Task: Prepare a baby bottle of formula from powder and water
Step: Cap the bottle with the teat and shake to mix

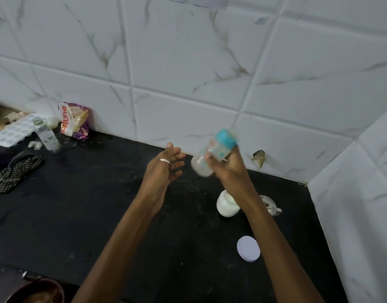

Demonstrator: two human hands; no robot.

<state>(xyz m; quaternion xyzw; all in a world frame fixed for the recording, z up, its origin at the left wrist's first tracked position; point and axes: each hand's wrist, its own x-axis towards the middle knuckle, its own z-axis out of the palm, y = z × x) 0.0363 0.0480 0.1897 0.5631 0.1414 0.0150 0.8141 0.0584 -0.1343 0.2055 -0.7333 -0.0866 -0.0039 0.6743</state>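
My right hand [228, 164] grips a baby bottle [212, 154] with a teal cap, held tilted in the air above the black counter [100, 204]; the bottle is motion-blurred and looks milky inside. Just left of it, my left hand [166, 169] is open with fingers spread, a ring on one finger, not touching the bottle. Below my right wrist stands an open white jar of powder [226, 205]. Its pale round lid [248, 248] lies flat on the counter nearer to me.
A small steel vessel [270, 205] sits right of the jar. At the far left are a clear plastic water bottle [45, 134], a food packet [74, 121], blister packs [15, 130] and a checked cloth [15, 169]. Tiled walls close the back and right.
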